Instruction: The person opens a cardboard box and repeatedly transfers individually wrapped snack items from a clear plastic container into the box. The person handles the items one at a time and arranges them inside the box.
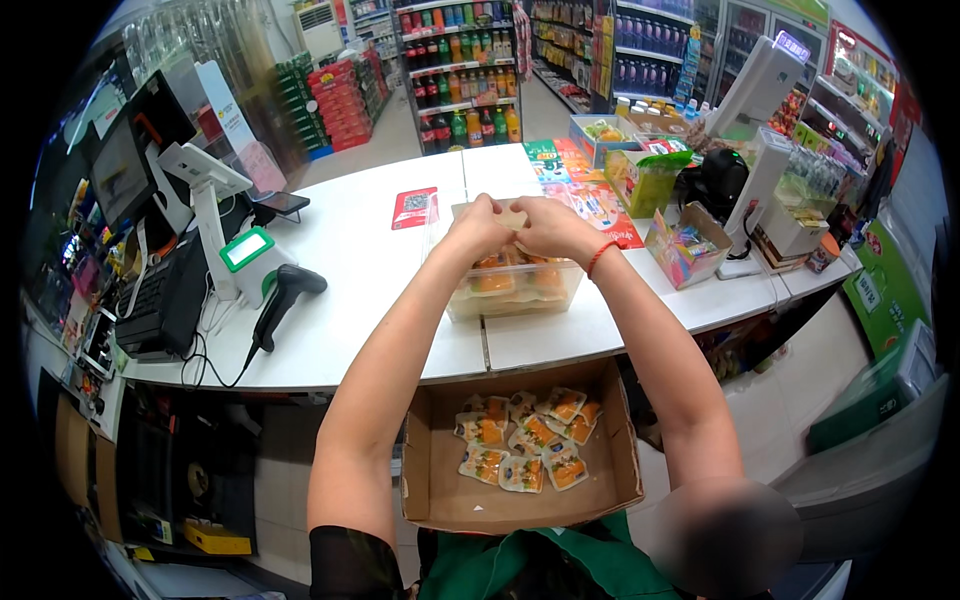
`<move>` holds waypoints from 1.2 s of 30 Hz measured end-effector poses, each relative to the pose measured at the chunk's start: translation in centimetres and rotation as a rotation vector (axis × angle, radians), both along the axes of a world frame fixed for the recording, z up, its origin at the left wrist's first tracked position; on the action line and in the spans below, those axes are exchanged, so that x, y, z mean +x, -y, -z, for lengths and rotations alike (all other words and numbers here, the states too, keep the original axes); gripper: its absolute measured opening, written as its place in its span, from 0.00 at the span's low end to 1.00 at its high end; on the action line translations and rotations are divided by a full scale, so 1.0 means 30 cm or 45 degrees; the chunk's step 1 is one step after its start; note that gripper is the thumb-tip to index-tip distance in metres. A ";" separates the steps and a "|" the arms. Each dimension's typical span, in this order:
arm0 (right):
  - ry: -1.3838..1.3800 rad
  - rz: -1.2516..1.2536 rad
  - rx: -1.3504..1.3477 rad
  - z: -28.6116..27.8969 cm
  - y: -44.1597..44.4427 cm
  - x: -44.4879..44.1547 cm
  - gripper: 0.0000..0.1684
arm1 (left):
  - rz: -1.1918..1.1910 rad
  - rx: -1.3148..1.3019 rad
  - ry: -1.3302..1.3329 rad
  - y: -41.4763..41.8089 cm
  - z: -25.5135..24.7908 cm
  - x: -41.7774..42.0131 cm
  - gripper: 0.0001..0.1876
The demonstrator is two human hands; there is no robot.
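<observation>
A clear plastic bin (517,307) stands on the white counter, with small orange-and-white packets (491,281) inside it. My left hand (484,229) and my right hand (553,231) are together over the bin, fingers curled towards each other. Whether they hold a packet is hidden by the hands themselves. A red cord bracelet (601,259) circles my right wrist. Below the counter edge, close to my body, an open cardboard box (525,514) holds several loose packets (532,435) of the same kind.
Left on the counter are a barcode scanner (289,289), a payment terminal (251,259) and a keyboard (161,315). A red QR card (414,208) lies behind the bin. To the right stand a candy box (688,244), a green packet (646,180) and a white display (761,86). Drink shelves (461,71) rise beyond.
</observation>
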State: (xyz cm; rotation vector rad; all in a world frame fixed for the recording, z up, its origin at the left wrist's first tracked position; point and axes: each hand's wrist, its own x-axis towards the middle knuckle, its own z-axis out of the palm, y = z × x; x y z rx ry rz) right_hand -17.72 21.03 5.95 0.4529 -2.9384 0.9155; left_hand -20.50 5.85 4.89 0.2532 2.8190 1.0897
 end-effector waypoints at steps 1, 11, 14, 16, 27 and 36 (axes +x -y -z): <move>-0.006 0.022 -0.050 0.006 -0.005 -0.003 0.28 | 0.003 -0.046 -0.008 -0.005 -0.012 0.008 0.30; -0.218 0.042 0.072 0.002 0.012 0.012 0.23 | 0.017 0.277 0.067 0.024 0.003 -0.012 0.27; -0.278 0.097 -0.062 0.012 -0.008 0.009 0.20 | 0.172 0.526 0.083 0.025 -0.048 0.043 0.24; -0.326 0.095 -0.131 0.003 -0.010 0.022 0.19 | 0.182 0.544 0.052 0.051 -0.059 0.064 0.24; -0.464 0.002 -0.485 -0.120 -0.034 0.119 0.13 | 0.146 0.756 -0.255 0.114 -0.115 0.178 0.17; -0.505 -0.101 -0.827 -0.207 -0.019 0.329 0.12 | 0.267 0.849 -0.326 0.121 -0.161 0.384 0.21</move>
